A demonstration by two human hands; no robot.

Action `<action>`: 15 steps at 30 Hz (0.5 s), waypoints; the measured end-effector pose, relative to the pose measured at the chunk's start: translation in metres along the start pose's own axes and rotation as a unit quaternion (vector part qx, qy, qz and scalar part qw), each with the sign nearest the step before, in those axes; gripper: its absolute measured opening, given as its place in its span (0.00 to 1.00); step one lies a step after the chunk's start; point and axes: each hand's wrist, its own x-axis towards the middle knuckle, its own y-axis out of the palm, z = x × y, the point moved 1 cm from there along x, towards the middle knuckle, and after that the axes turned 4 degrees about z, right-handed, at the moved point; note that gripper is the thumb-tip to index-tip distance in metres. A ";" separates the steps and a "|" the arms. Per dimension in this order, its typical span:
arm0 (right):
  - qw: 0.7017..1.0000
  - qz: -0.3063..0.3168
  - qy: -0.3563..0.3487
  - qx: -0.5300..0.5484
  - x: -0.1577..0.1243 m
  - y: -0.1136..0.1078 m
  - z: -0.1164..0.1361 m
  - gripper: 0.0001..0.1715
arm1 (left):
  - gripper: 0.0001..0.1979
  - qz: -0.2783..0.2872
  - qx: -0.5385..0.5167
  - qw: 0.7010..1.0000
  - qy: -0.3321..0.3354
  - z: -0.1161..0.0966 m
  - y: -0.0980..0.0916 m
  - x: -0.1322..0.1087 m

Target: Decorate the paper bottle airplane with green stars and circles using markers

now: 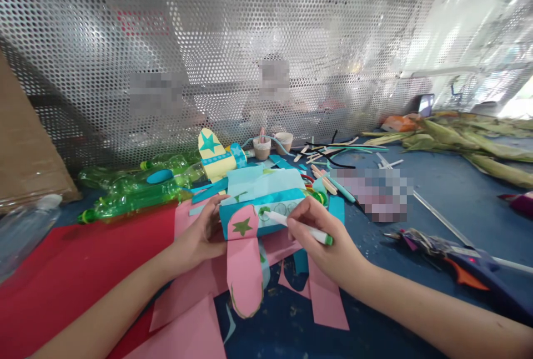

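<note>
My right hand (318, 237) grips a white marker (302, 228) with a green end cap. Its tip meets a light-blue strip where a row of circles is drawn; the first circle is partly coloured green. That strip lies along the side of a blue paper plane model (266, 201), which has a pink wing (245, 276) bearing a dark green star. Around the model's left end my left hand (206, 234) is closed, holding it steady; some of its fingers are hidden behind the paper. Sheets of pink paper (191, 320) lie underneath.
Green plastic bottles (137, 201) and a yellow paper plane (219, 162) sit at the back left. Red paper (95, 270) covers the left side. On the right rest a glue gun (470, 264) and dry corn husks (458, 137). A perforated metal screen (233, 43) stands behind.
</note>
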 end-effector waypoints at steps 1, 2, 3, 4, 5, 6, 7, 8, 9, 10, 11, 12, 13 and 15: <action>1.000 0.002 0.000 0.003 0.000 0.000 0.000 0.10 | 0.45 0.000 0.000 1.000 -0.001 0.000 0.000 0.000; 1.000 0.007 0.000 0.006 0.001 0.000 -0.001 0.10 | 0.45 -0.001 0.000 1.000 -0.001 -0.001 0.000 0.000; 1.000 0.013 0.000 0.009 0.001 0.001 -0.001 0.10 | 0.45 -0.003 -0.001 1.000 0.000 -0.001 0.000 0.000; 1.000 0.018 0.000 0.011 0.001 0.001 -0.001 0.09 | 0.45 -0.005 0.000 1.000 0.000 -0.001 0.000 0.000; 1.000 0.020 0.000 0.012 0.001 0.001 -0.002 0.09 | 0.44 -0.005 0.002 1.000 -0.001 -0.001 0.000 0.000; 1.000 0.019 0.001 0.012 0.001 0.001 -0.002 0.09 | 0.44 -0.005 0.005 1.000 -0.002 0.000 0.000 0.000; 1.000 0.017 0.002 0.011 0.001 0.001 -0.002 0.09 | 0.44 -0.004 0.007 1.000 -0.002 0.000 0.000 0.000; 1.000 0.015 0.002 0.010 0.001 0.000 -0.002 0.09 | 0.44 -0.003 0.008 1.000 -0.003 0.000 0.000 0.000; 1.000 0.015 0.003 0.010 0.000 0.000 -0.002 0.09 | 0.44 -0.001 0.007 1.000 -0.004 0.001 0.000 0.000; 1.000 0.017 0.004 0.011 0.000 0.000 -0.002 0.09 | 0.45 -0.001 0.006 1.000 -0.003 0.001 0.000 0.000; 1.000 0.018 0.005 0.012 0.000 0.000 -0.002 0.09 | 0.46 -0.003 0.005 1.000 -0.001 0.001 0.000 0.000; 1.000 0.019 0.006 0.013 -0.001 0.000 -0.002 0.10 | 0.46 -0.003 0.004 1.000 0.001 0.001 0.000 0.000; 1.000 0.018 0.007 0.014 0.000 0.000 -0.002 0.10 | 0.45 -0.004 0.005 1.000 0.002 0.001 -0.001 0.000; 1.000 0.013 0.007 0.015 0.000 0.000 -0.001 0.10 | 0.44 -0.005 0.004 1.000 0.005 0.001 -0.001 0.000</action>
